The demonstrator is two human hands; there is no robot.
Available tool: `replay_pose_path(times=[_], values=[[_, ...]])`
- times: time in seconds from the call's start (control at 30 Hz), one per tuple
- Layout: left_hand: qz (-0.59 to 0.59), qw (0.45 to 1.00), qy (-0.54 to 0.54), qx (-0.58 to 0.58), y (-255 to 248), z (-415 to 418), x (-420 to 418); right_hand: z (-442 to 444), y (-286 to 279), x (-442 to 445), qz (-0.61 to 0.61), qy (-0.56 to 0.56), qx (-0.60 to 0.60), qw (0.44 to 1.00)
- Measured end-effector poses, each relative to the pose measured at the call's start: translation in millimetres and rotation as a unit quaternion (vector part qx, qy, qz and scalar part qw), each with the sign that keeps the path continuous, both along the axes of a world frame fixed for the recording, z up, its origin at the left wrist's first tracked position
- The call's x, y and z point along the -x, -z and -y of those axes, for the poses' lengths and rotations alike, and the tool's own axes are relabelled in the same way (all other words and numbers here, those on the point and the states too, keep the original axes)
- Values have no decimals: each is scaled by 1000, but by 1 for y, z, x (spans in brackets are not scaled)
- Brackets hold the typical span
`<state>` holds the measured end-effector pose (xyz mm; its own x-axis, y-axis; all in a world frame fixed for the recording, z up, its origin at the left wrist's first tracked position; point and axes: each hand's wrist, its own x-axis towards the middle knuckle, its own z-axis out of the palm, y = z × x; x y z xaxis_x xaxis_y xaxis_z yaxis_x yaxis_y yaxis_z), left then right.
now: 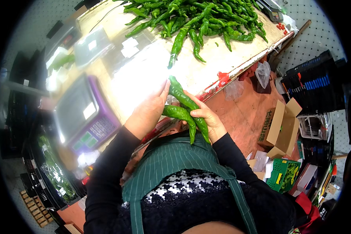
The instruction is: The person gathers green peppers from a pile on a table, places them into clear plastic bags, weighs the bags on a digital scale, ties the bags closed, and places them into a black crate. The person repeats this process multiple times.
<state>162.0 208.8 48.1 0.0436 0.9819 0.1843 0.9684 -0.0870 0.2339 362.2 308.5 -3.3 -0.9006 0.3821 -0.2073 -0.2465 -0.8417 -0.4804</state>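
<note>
My right hand [208,118] is closed around long green chili peppers [185,98], with at least two showing. Their wrinkled tips hang down past my thumb, in front of the green striped apron [175,156]. Beside their upper ends is my left hand [148,112], its fingertips close to the top of the longer pepper. Strong glare washes out most of the left fingers, so their grip is hidden. A bit of clear plastic shows between the hands. Beyond them a large heap of green chili peppers [204,22] lies on the worktable [204,70].
A purple weighing scale [105,122] stands at left on the table, near clear plastic bags [92,46]. Another scale [270,10] is at the far right corner. On the floor at right are an open cardboard box [280,128] and a green crate [283,175]. Black crates [310,80] stand behind.
</note>
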Motion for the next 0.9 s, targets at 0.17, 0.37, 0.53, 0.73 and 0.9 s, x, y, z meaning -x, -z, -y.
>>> replay_pose_path(times=[0.17,0.37,0.53,0.73,0.9], values=[[-7,1000,-4,29,-22,8,-10,-12,13,16,22,4,-54,998],[18,1000,1,-4,-15,12,-27,-20,20,34,-45,36,-31,998],[48,998,21,-23,-15,8,-30,-21,23,56,-28,57,-68,996],[73,995,10,-60,-11,2,-27,-23,52,78,-22,16,-15,1000],[64,997,-45,-26,10,14,-21,-24,62,80,-1,-9,19,1000]])
